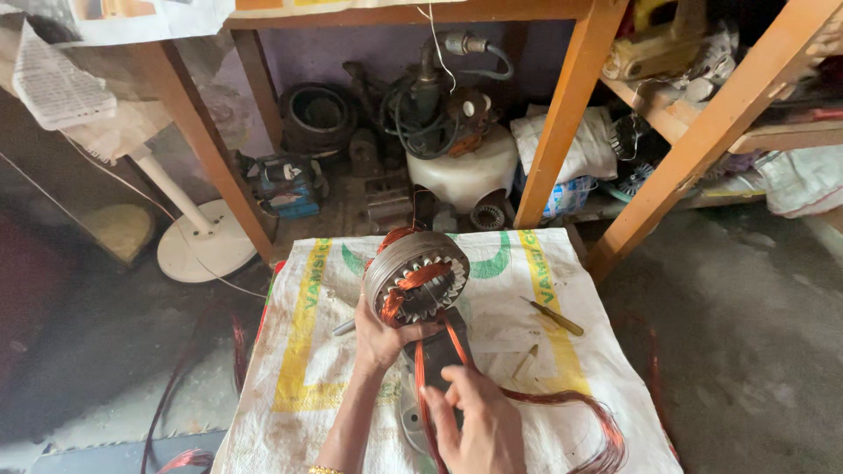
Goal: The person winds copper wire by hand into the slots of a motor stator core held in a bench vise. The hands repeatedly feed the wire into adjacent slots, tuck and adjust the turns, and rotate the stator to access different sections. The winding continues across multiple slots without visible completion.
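Right hand (479, 421) pinches copper wire (421, 386) — left hand (379, 338) grips stator (415, 276).

Bare sack cloth (303, 351) left, screwdriver (553, 318) and copper wire (580, 412) right

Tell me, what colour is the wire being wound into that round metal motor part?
Coppery orange-red wire, seen in the head view.

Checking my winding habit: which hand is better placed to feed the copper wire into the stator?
Right: its fingers already pinch the copper wire below the stator, which the left hand is busy holding.
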